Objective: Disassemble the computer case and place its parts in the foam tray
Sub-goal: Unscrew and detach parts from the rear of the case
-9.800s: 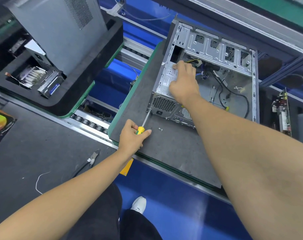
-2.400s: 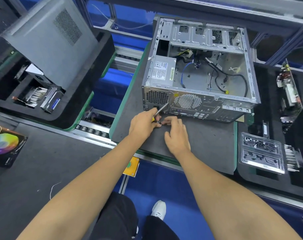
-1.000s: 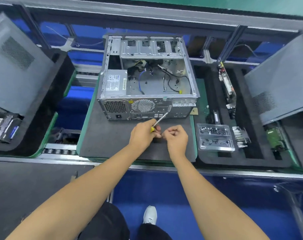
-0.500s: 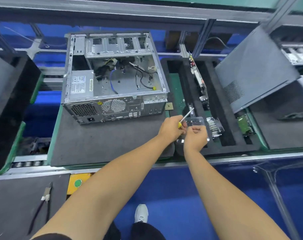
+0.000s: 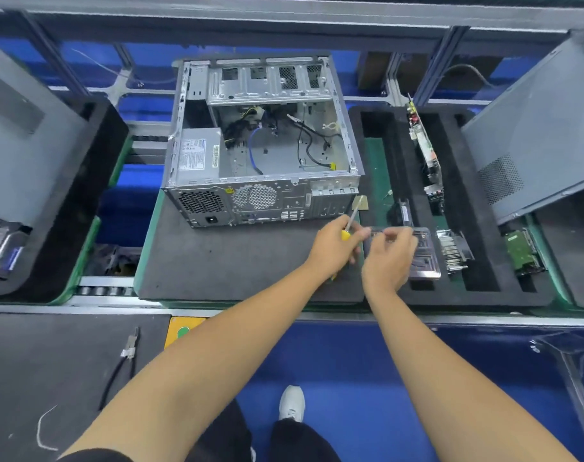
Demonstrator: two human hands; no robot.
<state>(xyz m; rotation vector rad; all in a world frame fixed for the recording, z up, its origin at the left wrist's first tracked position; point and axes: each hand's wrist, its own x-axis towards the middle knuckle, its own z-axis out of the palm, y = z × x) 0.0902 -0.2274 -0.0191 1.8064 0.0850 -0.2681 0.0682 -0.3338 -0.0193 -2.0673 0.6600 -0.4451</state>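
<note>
The open silver computer case [image 5: 264, 141] lies on a grey mat [image 5: 217, 261], with its power supply [image 5: 197, 155] and loose cables still inside. To its right sits the black foam tray [image 5: 477, 295], holding a circuit board [image 5: 424, 145], a heatsink [image 5: 454, 248], a green drive [image 5: 524, 251] and a clear plastic screw box [image 5: 424, 251]. My left hand [image 5: 334, 248] grips a yellow-handled screwdriver [image 5: 350, 221] at the mat's right edge. My right hand [image 5: 389, 258] hovers over the screw box with curled fingers; whether it holds anything I cannot tell.
A grey side panel [image 5: 534, 135] leans in the tray at the far right. Another foam tray [image 5: 67, 211] with a panel stands at the left. Pliers [image 5: 124, 355] lie on the dark bench at lower left. A conveyor rail [image 5: 317, 315] runs along the front.
Both hands have left the mat in front of the case and moved right to the screw box. My view has shifted a little left since half a second ago.
</note>
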